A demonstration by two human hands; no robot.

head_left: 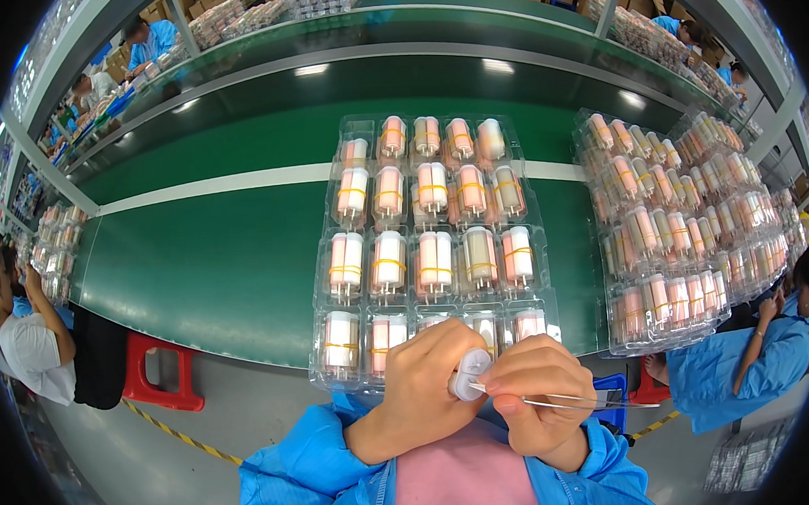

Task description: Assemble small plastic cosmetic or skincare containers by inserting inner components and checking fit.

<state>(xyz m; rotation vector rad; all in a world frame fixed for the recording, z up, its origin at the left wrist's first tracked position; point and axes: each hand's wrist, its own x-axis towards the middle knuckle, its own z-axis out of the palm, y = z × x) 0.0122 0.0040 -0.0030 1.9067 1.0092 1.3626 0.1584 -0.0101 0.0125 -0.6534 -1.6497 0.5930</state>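
My left hand [416, 384] is closed around a small white part with an oval, two-lobed end [472, 366]; the rest of it is hidden in the fingers. Thin metal tweezers [604, 402] are pinched in my right hand [548, 400], their tips at the lower edge of that oval end. Whether the tips touch it I cannot tell. Just beyond my hands lies a clear plastic tray [318, 303], apparently stacked. Its pockets hold several pale pink, white and grey twin-cylinder pieces [434, 255] bound with yellow bands, many with metal prongs pointing toward me.
Stacked clear trays of similar pieces [668, 298] stand to the right on the green work surface [212, 253]. Metal frame posts [47, 161] rise at both sides. People [39, 345] sit left and right, beside red stools [159, 370]. A blue bin [611, 397] is below the edge.
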